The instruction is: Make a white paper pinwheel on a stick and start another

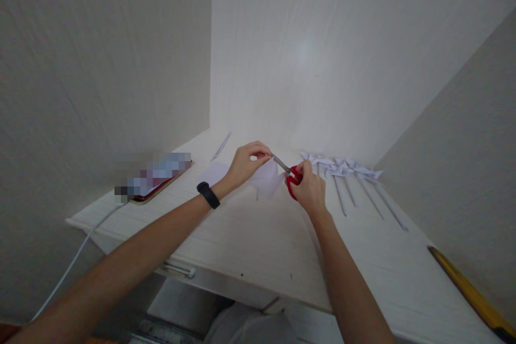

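Observation:
My left hand [250, 164] pinches a piece of white paper [266, 180] above the table, its fingers at the paper's upper edge. A black band sits on that wrist. My right hand [309, 188] is closed around the red handles of a pair of scissors [282, 163]. The blades point up and left, with their tips beside the left fingertips at the paper's edge. Whether the blades are cutting into the paper I cannot tell. Another sheet of paper [213, 173] lies flat on the table, partly behind my left wrist.
Several white paper pinwheels [342, 166] on rolled paper sticks lie at the right back. A thin paper stick [221, 146] lies at the back left. A phone [161, 180] with a white cable rests at the left edge. A yellow-handled tool [470, 290] lies along the right wall.

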The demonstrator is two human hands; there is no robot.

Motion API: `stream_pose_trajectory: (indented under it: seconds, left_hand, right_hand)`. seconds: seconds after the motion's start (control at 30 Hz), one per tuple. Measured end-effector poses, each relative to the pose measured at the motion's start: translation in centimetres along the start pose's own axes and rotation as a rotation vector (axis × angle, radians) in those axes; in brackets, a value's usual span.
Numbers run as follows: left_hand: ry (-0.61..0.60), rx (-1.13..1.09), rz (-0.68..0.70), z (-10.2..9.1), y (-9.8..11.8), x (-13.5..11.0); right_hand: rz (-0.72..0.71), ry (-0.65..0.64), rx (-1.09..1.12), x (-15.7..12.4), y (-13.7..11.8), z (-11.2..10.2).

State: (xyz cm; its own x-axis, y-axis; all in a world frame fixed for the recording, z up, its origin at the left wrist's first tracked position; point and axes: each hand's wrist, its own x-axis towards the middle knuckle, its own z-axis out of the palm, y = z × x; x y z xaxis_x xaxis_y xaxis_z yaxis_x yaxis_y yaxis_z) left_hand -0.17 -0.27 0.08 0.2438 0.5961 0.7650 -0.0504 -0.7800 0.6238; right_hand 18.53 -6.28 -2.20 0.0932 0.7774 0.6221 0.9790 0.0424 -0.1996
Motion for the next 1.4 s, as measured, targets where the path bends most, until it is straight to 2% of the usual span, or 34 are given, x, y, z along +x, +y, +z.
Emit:
stream_pose_trajectory:
  seconds: [0.37,1.4]
  left_hand:
    - [-0.008,0.015,-0.005,-0.1,0.34,0.06]
    - [0.0,0.039,0.005,-0.28,0.36,0.18]
  right_hand:
    - [-0.022,0.05,-0.003,-0.05,-0.15,0.04]
    - [-0.035,0.016,0.005,-0.06,0.28,-0.17]
